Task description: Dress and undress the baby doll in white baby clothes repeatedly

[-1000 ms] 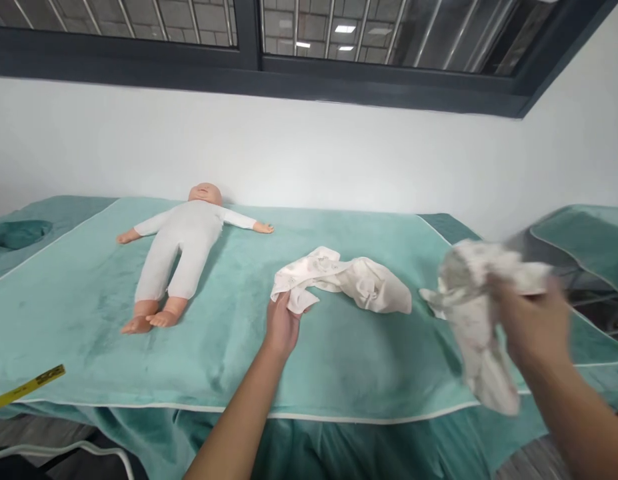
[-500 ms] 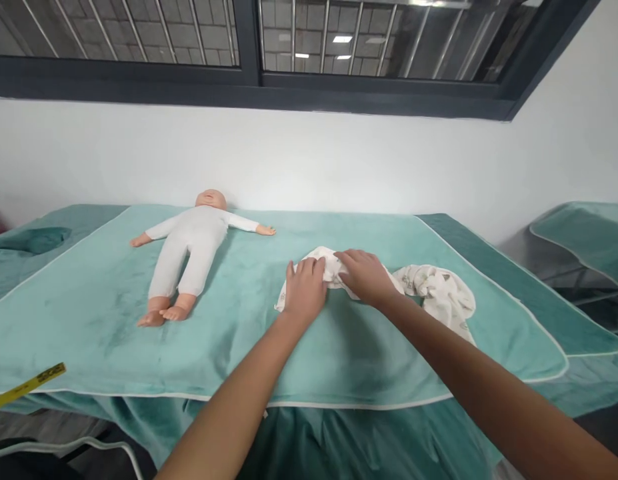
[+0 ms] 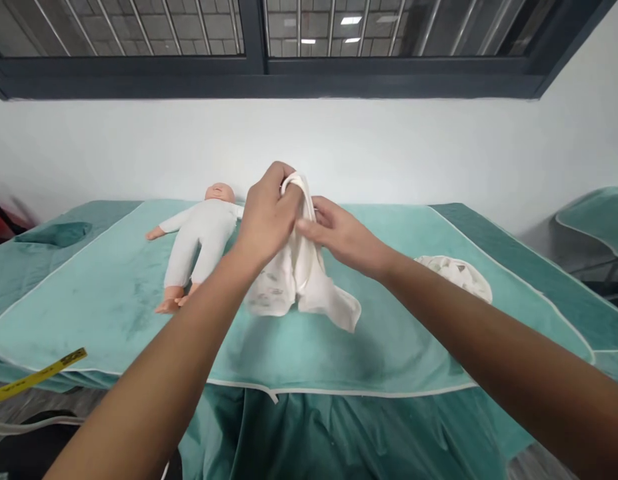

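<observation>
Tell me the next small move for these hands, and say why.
With the right hand, probably draw the side of the white cloth gently outward to open its folds. The left hand holds it up near the top, the right hand is already at its side, and the cloth hangs bunched over the green mat.

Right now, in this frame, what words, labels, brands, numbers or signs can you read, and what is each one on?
None can be read.
Yellow strip at lower left: dark marks, too small and blurred to read.
White cloth in the hands: faint grey marks, unreadable.
Bunched cloth at right: grey patches, too unclear to read.
</observation>
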Demonstrator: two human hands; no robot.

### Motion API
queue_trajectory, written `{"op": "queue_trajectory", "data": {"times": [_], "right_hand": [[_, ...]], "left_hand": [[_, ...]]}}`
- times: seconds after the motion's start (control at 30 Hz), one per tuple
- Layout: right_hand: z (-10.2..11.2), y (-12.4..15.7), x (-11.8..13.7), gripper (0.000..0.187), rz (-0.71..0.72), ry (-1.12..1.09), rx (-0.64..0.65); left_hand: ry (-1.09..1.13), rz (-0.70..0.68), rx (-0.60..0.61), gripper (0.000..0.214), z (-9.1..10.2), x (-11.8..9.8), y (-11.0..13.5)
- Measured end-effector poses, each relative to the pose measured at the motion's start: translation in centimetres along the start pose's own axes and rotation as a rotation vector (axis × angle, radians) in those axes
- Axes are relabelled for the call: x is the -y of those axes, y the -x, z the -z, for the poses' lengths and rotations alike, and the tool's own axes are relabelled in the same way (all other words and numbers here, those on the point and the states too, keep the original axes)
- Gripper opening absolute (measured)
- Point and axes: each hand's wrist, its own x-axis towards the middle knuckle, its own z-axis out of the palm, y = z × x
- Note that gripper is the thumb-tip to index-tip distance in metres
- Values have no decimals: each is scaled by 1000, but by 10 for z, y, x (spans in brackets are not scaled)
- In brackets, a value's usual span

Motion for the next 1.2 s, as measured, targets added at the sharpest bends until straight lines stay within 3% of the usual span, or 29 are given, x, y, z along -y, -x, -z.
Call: {"op": "queue_trajectory", "data": {"times": [0.17,0.27,0.37,0.53,0.67,0.8,0.9,1.07,1.2], "right_hand": [[7,0,13,15,-48,256,-182],[19,4,9,24,-33,516,-243],[30,12,6,29,49,871,-257],[31,23,14,36,118,1272,-339],[37,22,14,43,125,1334,-376],[66,23,-6,48,24,1376,-375],[81,35,-11,45,-15,1438,-384],[82,55,11,44,24,1394,-486],[89,56,18,39,-189,1302,-476]], "left_hand": [[-54,-28,15,19,30,-9,1],[-153,-68,112,25,43,-10,7],[-273,-118,242,16,49,-12,14],[-247,-130,184,11,47,-18,19],[-196,-35,149,20,41,-17,16],[-492,32,220,27,37,-4,17],[-646,-1,251,32,38,2,26],[-642,-57,-24,41,42,3,35],[-681,58,128,39,42,16,30]]}}
